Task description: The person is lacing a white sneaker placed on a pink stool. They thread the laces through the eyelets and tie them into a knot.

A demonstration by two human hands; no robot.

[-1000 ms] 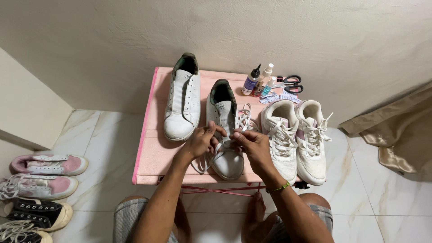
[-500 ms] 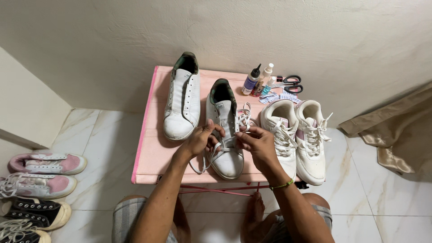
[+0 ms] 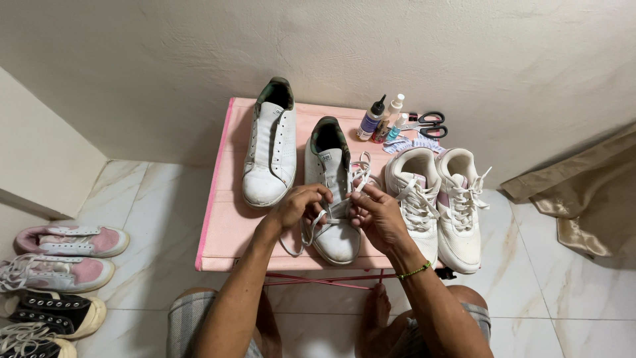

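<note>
A white sneaker with a dark green collar (image 3: pixel 331 192) lay near the front edge of a small pink table (image 3: pixel 225 232), its long axis running straight away from the person, toe nearest the body and heel toward the wall. Both hands met over its midsection: the left hand (image 3: pixel 299 207) curled closed around a white lace (image 3: pixel 311 229) on the shoe's left flank, the right hand (image 3: pixel 379 215) pinching another length of the lace by the eyelets, fingers bent shut. Neither hand sat clearly nearer; they flanked the tongue. The shoe's unlaced mate (image 3: pixel 270 156) lay just beside it to the left, a laced white pair (image 3: pixel 440 199) to the right. Small bottles (image 3: pixel 381 119) and scissors (image 3: pixel 427 124) stood by the wall. More sneakers (image 3: pixel 59 262) lined the marble floor.
</note>
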